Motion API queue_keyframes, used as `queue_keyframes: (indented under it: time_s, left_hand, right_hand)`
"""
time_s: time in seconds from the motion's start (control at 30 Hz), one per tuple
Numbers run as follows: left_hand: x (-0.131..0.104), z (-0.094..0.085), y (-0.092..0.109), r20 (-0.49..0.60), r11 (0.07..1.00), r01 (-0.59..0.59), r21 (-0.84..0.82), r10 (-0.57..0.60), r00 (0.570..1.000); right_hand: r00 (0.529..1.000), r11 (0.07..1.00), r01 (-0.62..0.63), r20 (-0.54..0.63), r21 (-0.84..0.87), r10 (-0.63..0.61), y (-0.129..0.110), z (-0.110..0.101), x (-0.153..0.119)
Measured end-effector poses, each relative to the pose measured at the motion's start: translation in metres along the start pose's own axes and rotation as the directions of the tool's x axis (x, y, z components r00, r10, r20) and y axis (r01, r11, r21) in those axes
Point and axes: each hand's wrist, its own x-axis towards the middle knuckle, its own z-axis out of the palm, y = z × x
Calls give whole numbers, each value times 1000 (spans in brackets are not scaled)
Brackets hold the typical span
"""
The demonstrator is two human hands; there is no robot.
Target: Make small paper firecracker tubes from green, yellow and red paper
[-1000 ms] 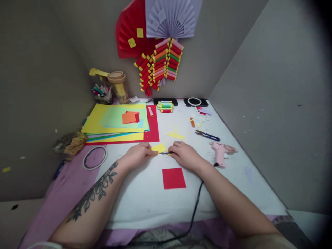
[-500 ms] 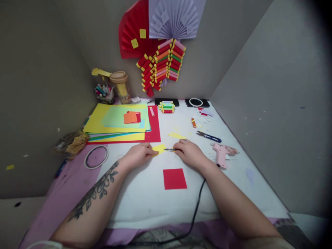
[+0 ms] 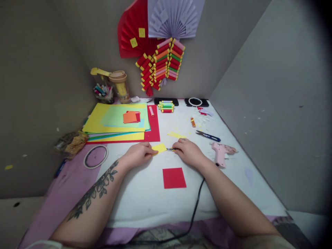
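A: Position of the yellow paper piece (image 3: 159,149)?

B: One, between the hands above the worktop (image 3: 145,204); fingers of the left hand (image 3: 140,154) clamped on its left end.

A: And the right hand (image 3: 188,153)?

B: Fingers closed round one small bladed tool (image 3: 171,149), tip at the paper's right edge; contact cannot be told.

A: Counts outward?

B: Red paper square (image 3: 174,178), one; pink glue gun (image 3: 220,154), one; blue-handled snips (image 3: 209,136), one; paper fans (image 3: 176,22), two, on the wall.
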Motion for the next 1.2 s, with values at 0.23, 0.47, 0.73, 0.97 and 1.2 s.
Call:
queue_keyframes:
  time_s: [0.23,0.47,0.73,0.97,1.2]
  left_hand:
    - [1,3,-5,-6,1000,-23,9,24,1000]
    - [1,5,-6,-6,1000,-27,4,27,1000]
    - [2,3,-5,5,1000,-16,8,16,1000]
    - [1,3,-5,0,1000,-16,-8,16,1000]
    - [1,3,-6,1,1000,-27,-14,27,1000]
  right_hand:
    - [998,998,60,27,21,-61,-12,1,-3]
    - [995,997,81,58,-16,-80,-19,2,-1]
    - [993,994,106,61,-12,-105,-19,2,-1]
    - [997,997,61,-52,48,-58,-9,1,-2]
    - [999,998,-25,-30,-59,23,-3,-2,2]
